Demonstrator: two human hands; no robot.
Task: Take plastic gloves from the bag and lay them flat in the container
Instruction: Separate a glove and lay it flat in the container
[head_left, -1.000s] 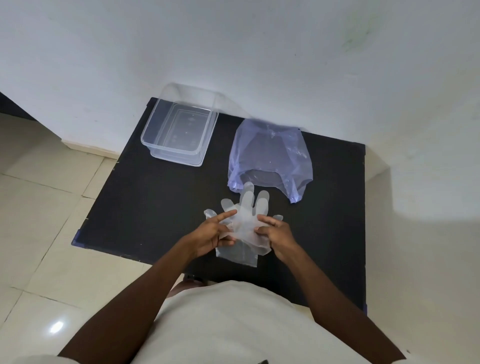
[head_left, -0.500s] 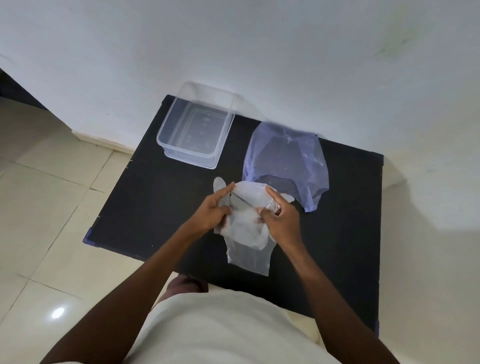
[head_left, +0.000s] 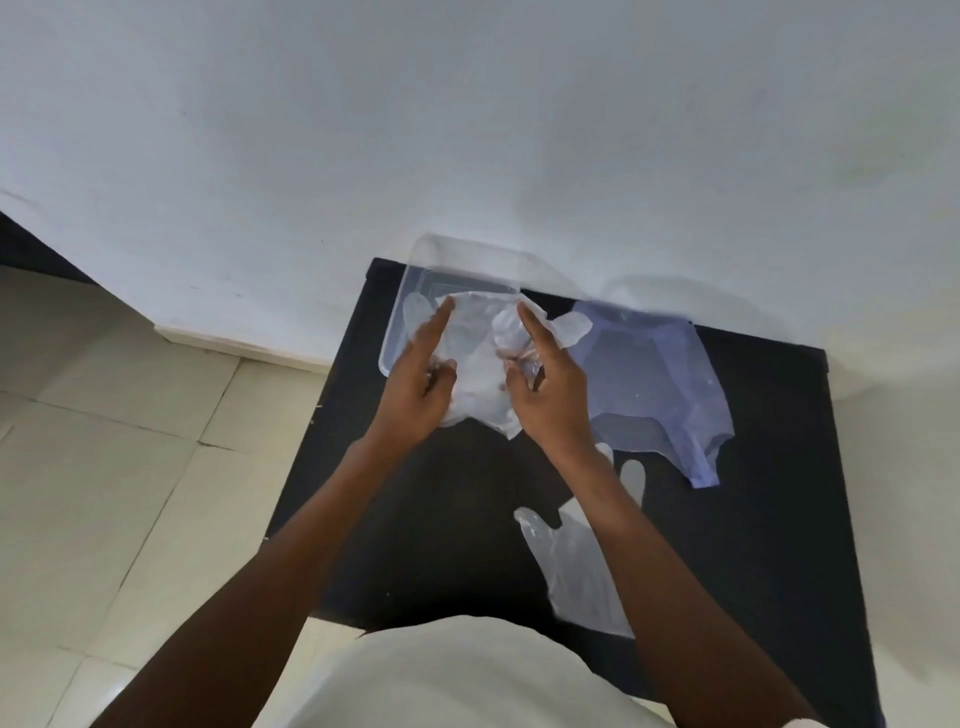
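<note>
Over the clear container (head_left: 400, 317) at the counter's (head_left: 457, 509) far left corner, the left hand (head_left: 415, 384) and right hand (head_left: 550, 395) each keep a grip clamped on one crumpled plastic glove (head_left: 478, 358). Right of the grip lies one purple bag (head_left: 660, 384); nearer the body, one more glove (head_left: 576, 566) lies flat. Bare counter shows below the left hand.
</note>
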